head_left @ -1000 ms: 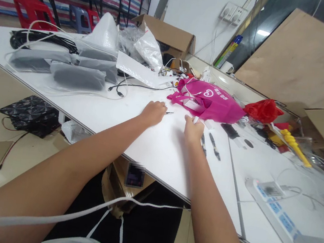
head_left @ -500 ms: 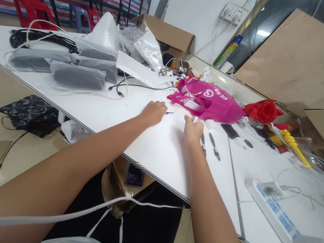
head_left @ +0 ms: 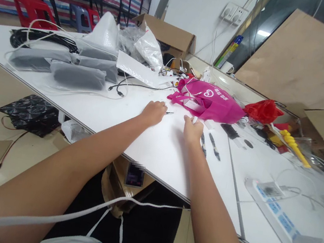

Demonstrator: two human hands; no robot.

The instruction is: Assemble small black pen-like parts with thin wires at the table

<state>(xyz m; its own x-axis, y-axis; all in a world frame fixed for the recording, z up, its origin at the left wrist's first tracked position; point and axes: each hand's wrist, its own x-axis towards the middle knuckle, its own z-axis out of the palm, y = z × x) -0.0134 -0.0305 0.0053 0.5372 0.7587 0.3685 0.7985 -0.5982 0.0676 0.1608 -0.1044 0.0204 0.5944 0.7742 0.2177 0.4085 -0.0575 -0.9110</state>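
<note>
My left hand [head_left: 154, 113] is closed on the white table [head_left: 157, 149], its fingers round a thin dark pen-like tool [head_left: 168, 113] whose tip points right. My right hand [head_left: 193, 129] is closed round a small white object [head_left: 194, 120], mostly hidden by the fingers. Two slim dark tools lie just right of that hand, one partly behind it [head_left: 203, 145], the other fully in sight [head_left: 214, 147]. Behind both hands rests a pink bag [head_left: 223, 107].
Grey packets [head_left: 78, 76] and black cable [head_left: 45, 40] lie at the left. A power strip [head_left: 282, 218] is at the right, with a red bag [head_left: 263, 110] behind. A white cable [head_left: 71, 215] crosses low in front of my body.
</note>
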